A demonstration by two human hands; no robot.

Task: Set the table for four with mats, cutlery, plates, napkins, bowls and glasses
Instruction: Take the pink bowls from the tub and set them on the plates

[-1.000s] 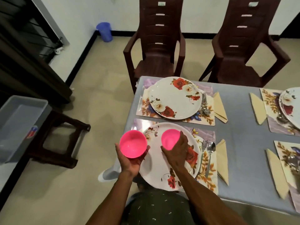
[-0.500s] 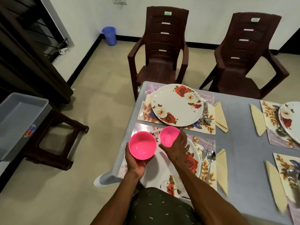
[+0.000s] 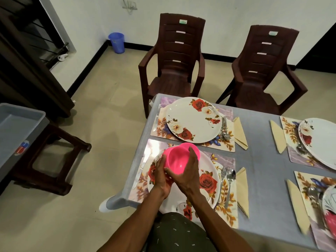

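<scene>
Pink bowls [image 3: 175,161]: two, one overlapping the other, held above the near-left plate [image 3: 205,186]. Left hand [image 3: 161,177]: fingers curled under the front bowl's left side. Right hand [image 3: 187,174]: wrapped round its right side, thumb at the rim. Fork [image 3: 223,176], spoon [image 3: 230,180] and folded napkin [image 3: 242,188] are laid right of that plate on the floral mat [image 3: 227,202].

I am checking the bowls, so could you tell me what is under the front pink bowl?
A second pink bowl peeks out behind the front pink bowl, and the near plate lies below; both hands cover its underside.
</scene>
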